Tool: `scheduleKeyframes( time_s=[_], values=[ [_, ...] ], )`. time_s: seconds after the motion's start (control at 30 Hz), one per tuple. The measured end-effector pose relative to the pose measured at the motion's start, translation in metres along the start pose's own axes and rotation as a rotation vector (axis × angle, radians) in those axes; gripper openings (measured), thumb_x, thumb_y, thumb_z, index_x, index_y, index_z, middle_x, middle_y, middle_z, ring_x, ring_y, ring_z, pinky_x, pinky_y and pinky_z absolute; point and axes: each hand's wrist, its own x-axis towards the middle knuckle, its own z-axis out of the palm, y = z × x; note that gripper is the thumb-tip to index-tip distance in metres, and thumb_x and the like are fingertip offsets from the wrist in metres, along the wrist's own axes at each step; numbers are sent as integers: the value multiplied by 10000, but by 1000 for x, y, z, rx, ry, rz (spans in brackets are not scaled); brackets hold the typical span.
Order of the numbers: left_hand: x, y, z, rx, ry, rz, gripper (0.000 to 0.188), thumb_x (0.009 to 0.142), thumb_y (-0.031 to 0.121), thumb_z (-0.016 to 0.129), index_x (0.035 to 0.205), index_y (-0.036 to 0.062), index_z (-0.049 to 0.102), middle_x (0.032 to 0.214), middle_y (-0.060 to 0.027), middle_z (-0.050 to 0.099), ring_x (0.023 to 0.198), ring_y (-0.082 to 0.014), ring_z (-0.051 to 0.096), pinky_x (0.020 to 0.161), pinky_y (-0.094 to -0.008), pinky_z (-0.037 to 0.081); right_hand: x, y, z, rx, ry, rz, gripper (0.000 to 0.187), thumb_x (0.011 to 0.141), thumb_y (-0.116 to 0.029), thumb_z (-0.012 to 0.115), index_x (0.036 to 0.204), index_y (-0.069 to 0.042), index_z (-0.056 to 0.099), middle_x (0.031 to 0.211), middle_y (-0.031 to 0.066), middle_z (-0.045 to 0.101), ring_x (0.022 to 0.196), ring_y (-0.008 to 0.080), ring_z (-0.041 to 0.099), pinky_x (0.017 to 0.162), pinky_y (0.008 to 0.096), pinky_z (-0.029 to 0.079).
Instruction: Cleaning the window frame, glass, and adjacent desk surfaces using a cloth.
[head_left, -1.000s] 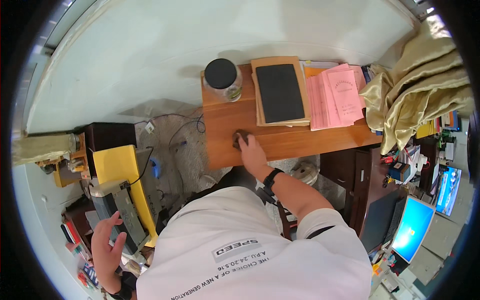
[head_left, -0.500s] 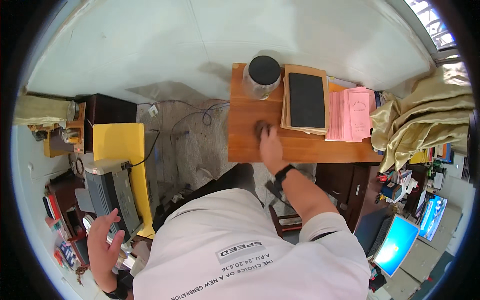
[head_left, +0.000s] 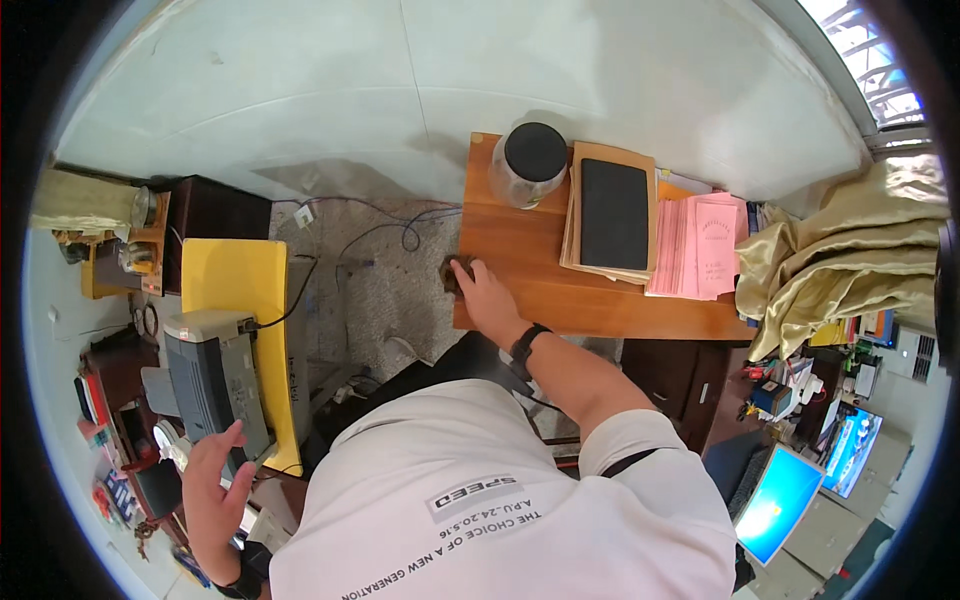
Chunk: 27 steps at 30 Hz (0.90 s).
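Observation:
At the left edge of the wooden tabletop (head_left: 560, 310), my right hand (head_left: 488, 298) presses on a small crumpled dark brown cloth (head_left: 456, 273), its fingers over it. Part of the cloth reaches the edge. My left hand (head_left: 215, 485) is raised at the lower left with its fingers apart and nothing in it, in front of a grey printer (head_left: 215, 380). Behind my right hand, a clear jar with a black lid (head_left: 535, 152) stands at the back of the tabletop. A black-covered notebook (head_left: 614, 215) tops a stack of brown folders beside the jar.
Pink booklets (head_left: 705, 245) lie right of the folders, then a gold curtain (head_left: 840, 260). The printer rests by a yellow board (head_left: 232, 275). Cables (head_left: 410, 235) run over the floor left of the table. A lit monitor (head_left: 780, 505) stands at the lower right.
My right hand has slid the brown cloth leftward across the tabletop to its left edge. My left hand stays raised in nearly the same place.

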Motion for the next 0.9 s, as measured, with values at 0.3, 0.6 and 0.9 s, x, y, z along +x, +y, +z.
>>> scheduleKeyframes(
  time_s=[0.3, 0.6, 0.9],
  values=[
    [-5, 17, 9, -38, 17, -65, 507, 873, 54, 725, 1375, 51, 651, 1134, -142, 711, 1088, -339, 652, 990, -408, 497, 132, 20, -44, -284, 340, -20, 564, 923, -61, 625, 1479, -26, 536, 1374, 215, 508, 1068, 383, 615, 892, 476, 566],
    [-16, 17, 20, -101, 85, -136, 522, 858, 35, 726, 1374, 42, 652, 1123, -144, 708, 1072, -336, 657, 978, -394, 496, 141, 70, -65, -606, 158, 212, 596, 929, -71, 696, 1475, 66, 499, 1428, 212, 493, 1002, 290, 667, 748, 336, 635],
    [-16, 29, 21, -98, 66, -222, 519, 851, 57, 738, 1364, 40, 661, 1117, -133, 721, 1059, -325, 666, 957, -399, 504, 213, 84, -52, -383, 277, 394, 476, 978, -62, 631, 1408, 109, 520, 1370, 238, 516, 883, 330, 705, 747, 365, 645]
  ],
)
